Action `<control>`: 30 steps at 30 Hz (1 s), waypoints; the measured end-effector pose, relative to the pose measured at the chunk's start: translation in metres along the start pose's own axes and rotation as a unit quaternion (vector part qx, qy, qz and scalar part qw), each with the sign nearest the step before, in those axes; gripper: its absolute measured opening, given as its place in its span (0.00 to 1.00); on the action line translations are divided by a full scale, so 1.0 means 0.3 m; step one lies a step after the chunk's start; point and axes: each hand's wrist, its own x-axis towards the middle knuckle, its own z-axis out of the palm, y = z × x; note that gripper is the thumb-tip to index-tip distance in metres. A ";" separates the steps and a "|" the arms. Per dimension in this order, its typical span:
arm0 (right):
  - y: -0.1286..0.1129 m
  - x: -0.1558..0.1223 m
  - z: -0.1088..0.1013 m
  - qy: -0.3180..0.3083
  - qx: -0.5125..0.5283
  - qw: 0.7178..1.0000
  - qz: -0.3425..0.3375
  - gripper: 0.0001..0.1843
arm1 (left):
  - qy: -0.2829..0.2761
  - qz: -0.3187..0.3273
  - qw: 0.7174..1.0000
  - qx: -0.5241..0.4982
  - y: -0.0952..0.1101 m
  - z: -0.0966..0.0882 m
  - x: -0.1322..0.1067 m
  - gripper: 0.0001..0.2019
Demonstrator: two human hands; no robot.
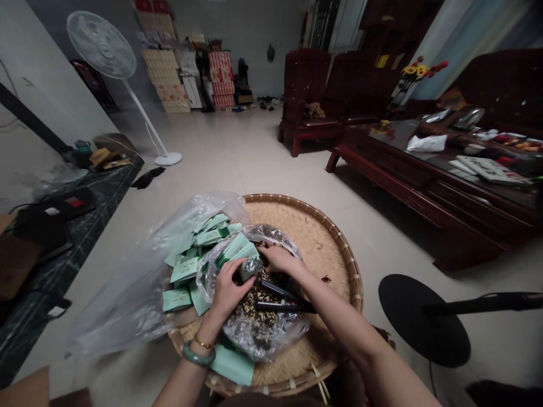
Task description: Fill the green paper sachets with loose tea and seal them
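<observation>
My left hand (231, 285) is closed around a small pouch (249, 269) with a crinkled silvery top. Just right of it, my right hand (278, 258) dips curled fingers into dark dried leaves; its fingertips are partly hidden. Both hands are over a clear plastic bag (271, 339) holding dark and yellowish dried bits (258, 294). Across the bag lies a black two-armed tool (282, 306), like a hair straightener, its arms apart. Flat green packets (240, 249) lean at the bag's far edge. More green packets (186, 271) lie heaped to the left.
Everything rests on a round woven bamboo tray (322, 243). A large clear plastic sheet (139, 282) spreads off its left side. A black round stand base (424, 319) stands right. Beyond are a wooden table (399, 186), a white fan (127, 85) and stacked boxes (167, 79).
</observation>
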 end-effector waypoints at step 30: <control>-0.054 -0.139 -0.033 -0.042 0.860 0.503 0.081 0.16 | 0.021 -0.043 0.998 -0.040 -0.014 -0.005 -0.012 0.17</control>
